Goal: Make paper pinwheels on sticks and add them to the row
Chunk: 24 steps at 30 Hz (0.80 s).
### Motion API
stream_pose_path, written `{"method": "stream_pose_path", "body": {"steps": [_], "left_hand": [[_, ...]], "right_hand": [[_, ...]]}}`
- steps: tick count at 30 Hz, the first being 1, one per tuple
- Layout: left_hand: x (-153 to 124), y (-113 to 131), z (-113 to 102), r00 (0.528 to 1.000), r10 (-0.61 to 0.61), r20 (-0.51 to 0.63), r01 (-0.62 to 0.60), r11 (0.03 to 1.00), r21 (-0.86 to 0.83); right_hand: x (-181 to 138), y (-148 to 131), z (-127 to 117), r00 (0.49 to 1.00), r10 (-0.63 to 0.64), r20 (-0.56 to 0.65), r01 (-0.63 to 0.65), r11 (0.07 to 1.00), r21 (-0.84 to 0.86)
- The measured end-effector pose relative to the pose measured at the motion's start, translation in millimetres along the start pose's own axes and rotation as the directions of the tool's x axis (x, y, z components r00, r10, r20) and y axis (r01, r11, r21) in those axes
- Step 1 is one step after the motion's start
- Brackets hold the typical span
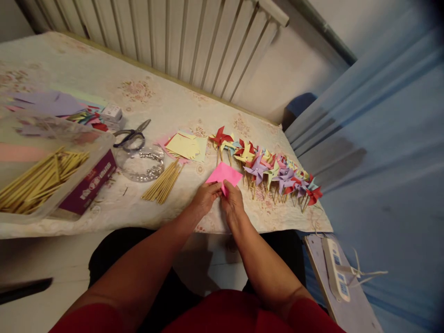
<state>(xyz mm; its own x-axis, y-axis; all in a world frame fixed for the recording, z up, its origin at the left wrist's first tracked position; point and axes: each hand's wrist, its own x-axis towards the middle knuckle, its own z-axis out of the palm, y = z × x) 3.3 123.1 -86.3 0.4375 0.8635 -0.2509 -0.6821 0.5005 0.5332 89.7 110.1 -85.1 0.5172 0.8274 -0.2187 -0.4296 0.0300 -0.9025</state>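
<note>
Both hands share one grip: the left hand (207, 196) and right hand (231, 201) have their fingertips closed together on the near corner of a pink paper square (225, 175), with the thumbs close to each other. The square tilts up off the worktop (114, 210) just inside its near edge, far corner pointing away. Held by one corner like this, the rest of the sheet is left free and flat.

Just left of it lies a loose bundle of wooden sticks (163, 181), and beyond that a small stack of yellow paper squares (185, 145), both within easy reach. To the right, a row of pinwheels (274, 173) lies side by side, seemingly set out of the way. Scissors (132, 135) rest farther left, and a clear box (99, 152) of more sticks sits at the worktop's left end.
</note>
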Motion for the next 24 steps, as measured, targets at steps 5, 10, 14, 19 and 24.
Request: {"method": "stream_pose_path", "body": {"steps": [5, 10, 14, 19, 24], "left_hand": [[0.8, -2.9, 2.0, 0.995, 0.050, -0.083, -0.052, 0.998, -0.026], [5.4, -5.5, 0.5, 0.988, 0.105, -0.117, -0.113, 0.992, -0.063], [6.8, -5.5, -0.4, 0.983, 0.131, -0.131, -0.141, 0.988, -0.066], [8.0, -3.5, -2.6, 0.982, 0.131, -0.134, -0.139, 0.989, -0.053], [11.1, 1.5, -4.0, 0.979, 0.141, -0.147, -0.145, 0.989, -0.013]], "right_hand": [[-5.9, 3.8, 9.8, 0.999, -0.047, 0.013, 0.047, 0.999, -0.005], [-9.4, 6.8, 15.2, 0.999, -0.031, 0.023, 0.030, 0.999, 0.041], [-10.3, 8.2, 15.9, 0.999, -0.028, 0.046, 0.026, 0.999, 0.047], [-10.4, 6.0, 12.5, 0.996, -0.018, 0.083, 0.015, 0.999, 0.033], [-15.4, 0.4, -7.8, 0.993, -0.093, 0.071, 0.102, 0.987, -0.125]]}}
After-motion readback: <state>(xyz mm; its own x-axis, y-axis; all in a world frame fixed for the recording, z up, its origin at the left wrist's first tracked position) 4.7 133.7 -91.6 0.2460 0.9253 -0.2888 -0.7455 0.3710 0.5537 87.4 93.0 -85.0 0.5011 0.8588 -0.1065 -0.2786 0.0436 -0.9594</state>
